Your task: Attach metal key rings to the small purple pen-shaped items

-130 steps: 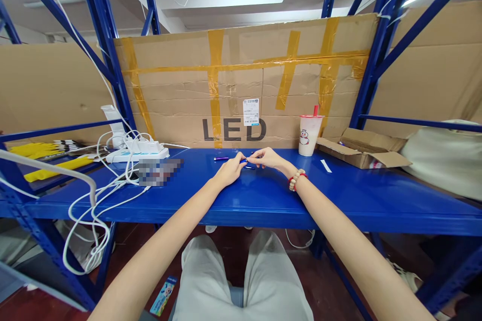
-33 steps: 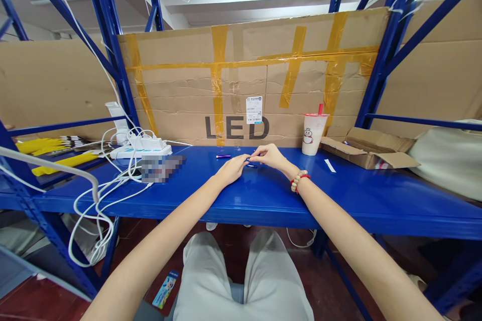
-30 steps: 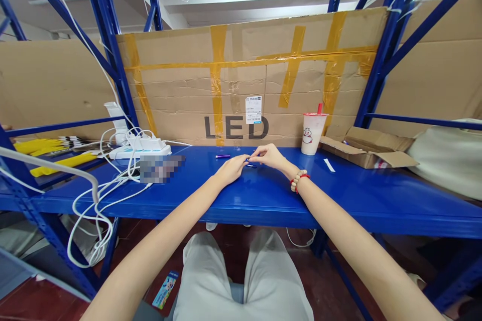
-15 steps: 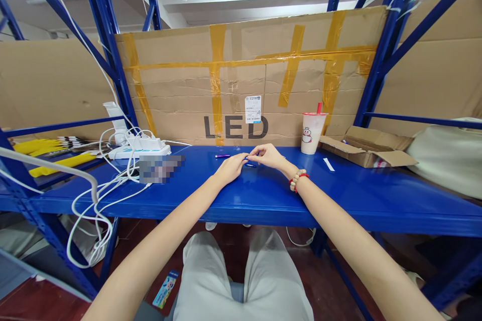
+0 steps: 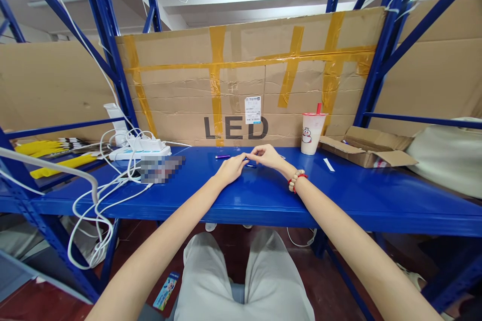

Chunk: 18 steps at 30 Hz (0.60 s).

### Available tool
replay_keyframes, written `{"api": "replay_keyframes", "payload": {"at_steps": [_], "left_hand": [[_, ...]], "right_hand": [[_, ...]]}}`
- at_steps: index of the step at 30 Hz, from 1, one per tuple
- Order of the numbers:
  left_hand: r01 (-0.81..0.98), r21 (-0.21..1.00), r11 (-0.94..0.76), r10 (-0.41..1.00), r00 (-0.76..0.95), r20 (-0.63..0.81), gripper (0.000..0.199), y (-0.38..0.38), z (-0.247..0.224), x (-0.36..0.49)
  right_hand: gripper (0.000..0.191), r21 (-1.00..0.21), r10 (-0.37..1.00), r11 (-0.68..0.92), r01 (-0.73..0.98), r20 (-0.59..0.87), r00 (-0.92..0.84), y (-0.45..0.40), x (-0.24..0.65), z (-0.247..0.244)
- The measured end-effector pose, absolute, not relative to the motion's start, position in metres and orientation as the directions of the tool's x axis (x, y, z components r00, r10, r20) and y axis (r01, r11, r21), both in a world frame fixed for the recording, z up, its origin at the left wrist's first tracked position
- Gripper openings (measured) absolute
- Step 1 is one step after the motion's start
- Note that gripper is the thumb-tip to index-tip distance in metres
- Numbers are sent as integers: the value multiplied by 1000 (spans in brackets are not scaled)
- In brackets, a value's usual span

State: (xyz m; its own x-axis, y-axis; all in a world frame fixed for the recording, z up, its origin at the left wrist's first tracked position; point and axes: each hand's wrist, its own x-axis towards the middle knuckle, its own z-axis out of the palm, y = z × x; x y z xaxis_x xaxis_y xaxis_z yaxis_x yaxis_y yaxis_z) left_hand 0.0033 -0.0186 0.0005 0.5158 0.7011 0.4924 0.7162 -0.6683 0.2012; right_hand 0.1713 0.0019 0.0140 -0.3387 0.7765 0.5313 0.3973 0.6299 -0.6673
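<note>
My left hand [image 5: 231, 169] and my right hand [image 5: 266, 155] meet over the blue tabletop [image 5: 259, 198], fingertips touching. Both are closed in a pinch around something small and dark; the fingers hide most of it, so its kind does not show. Just behind my left hand lies a slim blue-purple pen-like piece [image 5: 222, 157]. A second short blue piece [image 5: 250, 165] rests on the table below the fingertips, partly covered by them. The right wrist wears a beaded bracelet.
A lidded cup [image 5: 309, 134] with a red straw stands right of my hands. Beyond it sit a white strip [image 5: 329, 164] and an open cardboard box [image 5: 367, 148]. Tangled white cables and a power strip [image 5: 145, 148] lie left. A large cardboard panel [image 5: 181, 93] closes the back.
Both hands stay in nearly the same place, with only slight finger movement at the pinch. The view has shifted very slightly.
</note>
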Motion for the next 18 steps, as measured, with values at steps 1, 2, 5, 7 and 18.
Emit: {"api": "replay_keyframes", "payload": {"at_steps": [1, 2, 5, 7, 18], "left_hand": [[718, 216, -661, 709, 505, 492, 25, -18, 0, 3], [714, 238, -659, 715, 496, 493, 25, -17, 0, 3], [668, 320, -672, 718, 480, 504, 24, -15, 0, 3], [638, 366, -677, 719, 468, 514, 25, -14, -1, 3], [629, 435, -645, 757, 445, 478, 28, -7, -4, 3]], "right_hand": [[43, -682, 783, 622, 385, 525, -335, 2, 171, 14], [43, -694, 789, 613, 376, 518, -331, 2, 171, 15], [42, -717, 798, 601, 353, 511, -320, 3, 171, 15], [41, -721, 792, 608, 332, 520, -319, 4, 171, 15], [40, -716, 745, 657, 237, 567, -353, 4, 176, 20]]}}
